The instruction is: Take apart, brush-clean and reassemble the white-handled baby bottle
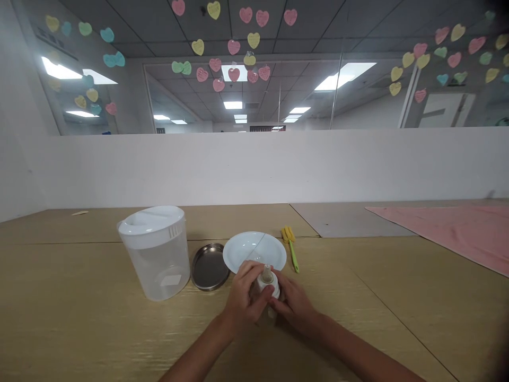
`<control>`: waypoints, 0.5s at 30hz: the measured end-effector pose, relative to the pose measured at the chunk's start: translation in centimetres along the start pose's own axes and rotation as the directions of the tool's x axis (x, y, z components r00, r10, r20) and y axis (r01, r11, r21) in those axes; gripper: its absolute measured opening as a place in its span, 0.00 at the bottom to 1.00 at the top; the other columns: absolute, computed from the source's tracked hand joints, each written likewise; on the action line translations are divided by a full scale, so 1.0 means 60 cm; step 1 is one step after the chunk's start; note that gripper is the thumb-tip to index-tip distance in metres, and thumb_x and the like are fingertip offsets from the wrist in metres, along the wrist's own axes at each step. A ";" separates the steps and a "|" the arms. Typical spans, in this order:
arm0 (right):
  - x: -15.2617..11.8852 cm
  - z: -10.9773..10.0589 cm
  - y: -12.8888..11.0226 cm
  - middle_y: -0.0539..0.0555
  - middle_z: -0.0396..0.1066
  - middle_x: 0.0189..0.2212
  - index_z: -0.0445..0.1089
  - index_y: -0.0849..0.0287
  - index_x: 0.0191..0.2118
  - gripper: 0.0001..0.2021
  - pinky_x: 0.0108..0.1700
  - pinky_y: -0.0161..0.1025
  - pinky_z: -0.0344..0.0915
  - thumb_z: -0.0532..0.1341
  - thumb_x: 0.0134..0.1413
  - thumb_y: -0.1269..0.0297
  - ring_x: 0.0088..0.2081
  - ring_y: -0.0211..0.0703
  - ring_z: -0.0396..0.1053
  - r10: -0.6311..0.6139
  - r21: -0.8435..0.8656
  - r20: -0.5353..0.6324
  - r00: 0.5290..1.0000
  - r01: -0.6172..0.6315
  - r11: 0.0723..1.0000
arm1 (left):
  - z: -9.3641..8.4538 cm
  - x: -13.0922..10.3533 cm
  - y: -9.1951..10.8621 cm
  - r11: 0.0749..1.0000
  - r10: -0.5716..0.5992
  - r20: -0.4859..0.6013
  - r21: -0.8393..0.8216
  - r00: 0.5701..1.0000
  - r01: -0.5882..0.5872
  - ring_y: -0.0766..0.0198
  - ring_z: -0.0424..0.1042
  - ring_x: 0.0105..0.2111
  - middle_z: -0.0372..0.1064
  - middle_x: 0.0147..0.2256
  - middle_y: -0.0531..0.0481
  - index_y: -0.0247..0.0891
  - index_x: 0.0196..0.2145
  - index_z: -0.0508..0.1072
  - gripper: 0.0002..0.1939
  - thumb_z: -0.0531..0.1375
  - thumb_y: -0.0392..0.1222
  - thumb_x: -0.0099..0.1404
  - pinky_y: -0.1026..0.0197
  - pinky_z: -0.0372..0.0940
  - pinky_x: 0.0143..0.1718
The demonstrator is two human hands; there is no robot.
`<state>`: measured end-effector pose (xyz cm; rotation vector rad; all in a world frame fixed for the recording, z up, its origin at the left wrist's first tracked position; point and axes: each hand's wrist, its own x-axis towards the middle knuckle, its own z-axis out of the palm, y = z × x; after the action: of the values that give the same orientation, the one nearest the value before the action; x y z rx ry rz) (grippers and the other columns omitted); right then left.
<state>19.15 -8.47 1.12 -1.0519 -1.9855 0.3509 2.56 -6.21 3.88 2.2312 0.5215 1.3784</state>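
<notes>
Between my two hands, low in the middle of the head view, stands a baby bottle (268, 278) with a pale teat on top and a white collar. My left hand (243, 295) wraps around it from the left, thumb across the front of the collar. From the other side my right hand (296, 303) closes its fingers on the collar. Most of the bottle's body is hidden by the hands. Just behind them is a white bowl (236, 248). A brush (293, 251) with a yellow sponge head and green handle lies right of the bowl.
A clear plastic pitcher (159, 270) with a white lid stands on the left. A round dark metal dish (210, 267) lies between it and the bowl. At the far right, a pink cloth (453, 231) is spread on the wood-toned table (99, 329). A white wall (254, 167) rises behind.
</notes>
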 end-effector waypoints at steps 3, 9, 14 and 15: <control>0.001 -0.001 0.003 0.58 0.70 0.43 0.60 0.60 0.54 0.27 0.38 0.38 0.65 0.52 0.55 0.45 0.37 0.44 0.69 0.011 0.009 -0.012 1.000 -0.011 1.000 | 0.004 0.001 -0.002 0.998 -0.048 -0.032 0.034 0.998 0.049 0.60 0.66 0.37 0.65 0.36 0.44 0.35 0.43 0.70 0.16 0.57 0.46 0.60 0.59 0.63 0.40; 0.001 0.001 -0.003 0.53 0.71 0.36 0.61 0.59 0.51 0.27 0.33 0.35 0.64 0.54 0.53 0.44 0.31 0.41 0.67 0.029 0.029 0.013 0.999 -0.030 0.999 | 0.006 0.002 -0.008 0.987 -0.121 -0.129 0.092 0.984 0.133 0.64 0.62 0.31 0.61 0.32 0.48 0.35 0.37 0.69 0.22 0.62 0.56 0.52 0.62 0.62 0.33; 0.001 0.000 -0.006 0.54 0.71 0.37 0.62 0.60 0.50 0.25 0.36 0.36 0.64 0.54 0.54 0.46 0.34 0.42 0.67 0.051 0.015 -0.010 0.999 -0.050 0.999 | 0.003 -0.005 -0.004 0.997 -0.076 0.002 0.001 0.997 0.076 0.57 0.63 0.44 0.62 0.45 0.42 0.36 0.49 0.62 0.24 0.54 0.54 0.61 0.55 0.60 0.46; 0.001 -0.001 -0.006 0.54 0.71 0.37 0.61 0.60 0.50 0.24 0.36 0.36 0.64 0.54 0.54 0.47 0.34 0.42 0.67 0.047 0.014 -0.016 0.999 -0.046 0.999 | 0.003 -0.007 -0.004 0.997 -0.070 0.035 -0.029 0.997 0.071 0.56 0.62 0.48 0.61 0.48 0.41 0.36 0.52 0.60 0.25 0.53 0.53 0.62 0.55 0.59 0.49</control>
<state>18.97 -8.63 1.38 -1.0904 -1.9442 0.3791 2.54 -6.30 3.36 2.1872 0.5585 1.3027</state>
